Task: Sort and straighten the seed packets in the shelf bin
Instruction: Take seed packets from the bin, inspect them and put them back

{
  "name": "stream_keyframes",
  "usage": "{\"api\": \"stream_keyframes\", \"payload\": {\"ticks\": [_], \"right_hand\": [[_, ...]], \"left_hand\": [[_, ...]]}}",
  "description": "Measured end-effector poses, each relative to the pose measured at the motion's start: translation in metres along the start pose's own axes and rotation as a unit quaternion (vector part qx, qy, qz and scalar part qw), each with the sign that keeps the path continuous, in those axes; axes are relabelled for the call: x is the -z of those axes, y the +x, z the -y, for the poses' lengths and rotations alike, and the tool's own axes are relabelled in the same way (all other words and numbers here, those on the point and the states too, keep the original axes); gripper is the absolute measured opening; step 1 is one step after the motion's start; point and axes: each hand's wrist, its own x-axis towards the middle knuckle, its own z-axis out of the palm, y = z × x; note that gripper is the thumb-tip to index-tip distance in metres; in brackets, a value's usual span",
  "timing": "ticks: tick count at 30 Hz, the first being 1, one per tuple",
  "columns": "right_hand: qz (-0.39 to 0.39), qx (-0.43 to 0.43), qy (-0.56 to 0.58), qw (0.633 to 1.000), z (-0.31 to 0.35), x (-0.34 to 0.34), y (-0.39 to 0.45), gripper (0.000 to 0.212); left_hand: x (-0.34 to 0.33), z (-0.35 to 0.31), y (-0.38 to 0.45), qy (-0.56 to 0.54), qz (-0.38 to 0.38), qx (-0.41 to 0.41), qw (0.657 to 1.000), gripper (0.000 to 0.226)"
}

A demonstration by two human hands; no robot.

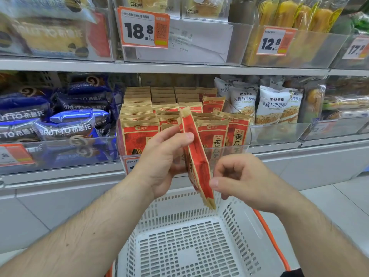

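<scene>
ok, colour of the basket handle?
Orange handle on a white basket, clearest in the head view.

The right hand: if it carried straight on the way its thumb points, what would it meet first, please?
The right hand points leftward at the lower part of the held seed packets, which the left hand grips higher up. It would meet those packets first; its thumb looks already against them, though depth is unclear.

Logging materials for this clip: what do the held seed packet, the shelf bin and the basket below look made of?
Seed packet: seemingly kraft-style paper, matte tan edges, red print, crimped ends. Shelf bin: clear rigid plastic; packets show through, glossy edge. Basket: white moulded plastic, slotted walls, orange trim.
</scene>
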Motion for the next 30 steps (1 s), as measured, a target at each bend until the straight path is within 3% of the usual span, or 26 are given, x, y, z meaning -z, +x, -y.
{"api": "stream_keyframes", "payload": {"ticks": [6, 12, 17, 19, 20, 22, 24, 25, 27, 30], "right_hand": [[0.048, -0.012, -0.064, 0.997, 0.005, -0.004, -0.001, 0.023], [0.067, -0.027, -0.035, 0.997, 0.004, -0.001, -0.001, 0.029], [0.057, -0.011, 0.0, 0.998, 0.0, 0.001, 0.0, 0.016], [0.014, -0.005, 0.056, 0.998, -0.003, 0.002, 0.002, 0.012], [-0.021, -0.008, 0.09, 0.996, -0.006, 0.002, 0.003, 0.015], [-0.059, -0.047, 0.162, 0.984, -0.015, 0.004, 0.007, 0.045], [-0.006, -0.098, 0.242, 0.965, -0.022, 0.004, 0.01, 0.087], [0.034, -0.11, 0.274, 0.955, -0.023, 0.002, 0.01, 0.096], [0.08, -0.111, 0.31, 0.941, -0.021, -0.002, 0.008, 0.082], [0.064, -0.097, 0.278, 0.954, -0.017, -0.008, 0.007, 0.057]], "left_hand": [[0.002, 0.0, 0.0, 0.009, -0.022, -0.002, 1.0, 0.02], [0.001, 0.001, 0.0, 0.001, -0.024, 0.019, 1.0, 0.031], [0.001, 0.001, 0.0, -0.005, 0.016, 0.008, 1.0, 0.018], [0.001, 0.001, -0.002, -0.009, 0.055, 0.002, 0.998, 0.019], [0.002, 0.002, -0.002, -0.011, 0.074, 0.001, 0.997, 0.021], [0.003, 0.005, -0.002, -0.022, 0.104, -0.004, 0.994, 0.029], [0.004, 0.007, -0.003, -0.049, 0.125, -0.001, 0.991, 0.04], [0.004, 0.008, -0.003, -0.064, 0.133, 0.002, 0.989, 0.042], [0.004, 0.008, -0.004, -0.079, 0.146, 0.013, 0.986, 0.04], [0.003, 0.007, -0.005, -0.077, 0.132, 0.031, 0.988, 0.033]]}}
